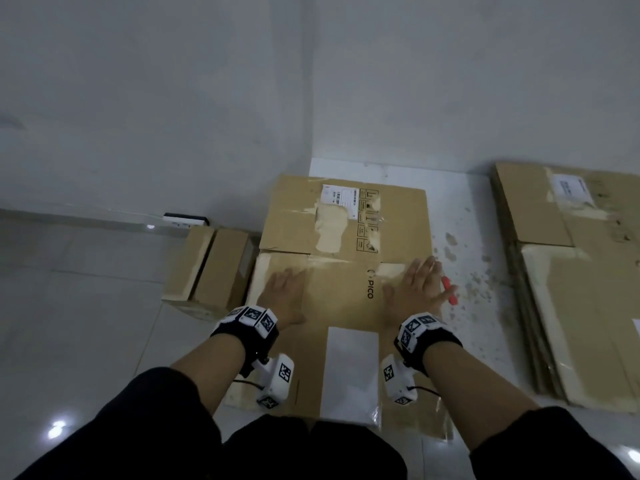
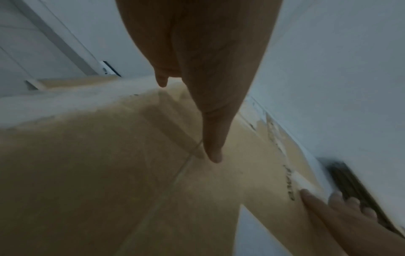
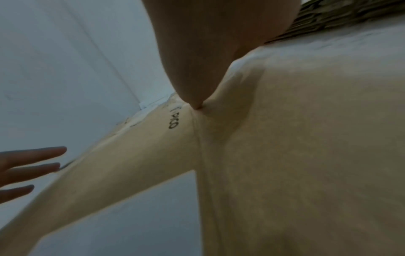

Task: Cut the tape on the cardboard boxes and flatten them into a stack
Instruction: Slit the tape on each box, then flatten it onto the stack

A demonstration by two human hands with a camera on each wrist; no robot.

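Observation:
A large flattened cardboard box [image 1: 343,299] printed "PICO" lies on the floor in front of me, with torn tape and labels on its far flap. My left hand [image 1: 284,292] presses flat on its left part, fingers straight. My right hand [image 1: 415,289] presses flat on its right part, fingers spread. A red-handled cutter [image 1: 451,289] shows just past the right hand's outer fingers at the box's right edge; whether it touches them is unclear. The wrist views show the left hand [image 2: 208,86] and the right hand [image 3: 203,52] each lying palm-down on the box [image 3: 306,155].
A stack of flattened boxes [image 1: 571,289] lies on the floor to the right. Two small upright boxes [image 1: 207,268] stand left of the flattened box by the wall. A power strip [image 1: 185,220] sits behind them. Paper scraps litter the floor [image 1: 478,278] between box and stack.

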